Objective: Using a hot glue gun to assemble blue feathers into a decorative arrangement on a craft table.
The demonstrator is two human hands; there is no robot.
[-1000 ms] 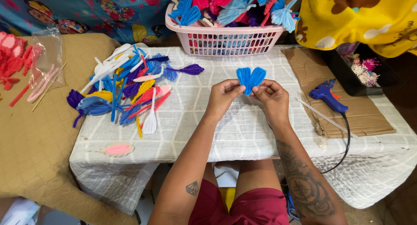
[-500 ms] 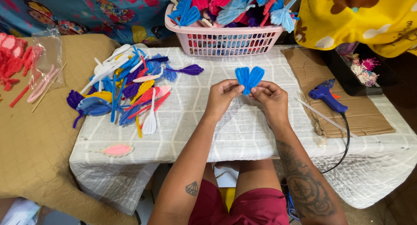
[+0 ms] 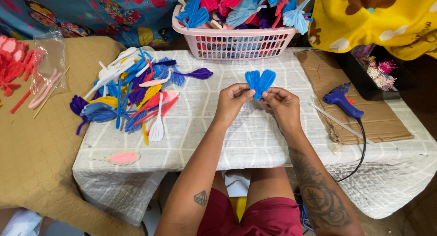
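Your left hand [image 3: 233,99] and right hand [image 3: 283,101] pinch a blue two-lobed chenille piece [image 3: 260,82] together, below the pink basket [image 3: 232,41], clear plastic bag [image 3: 48,65] far left

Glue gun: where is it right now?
In the head view the blue glue gun lies on the brown cardboard sheet at the table's right side, just right of the right hand, untouched.
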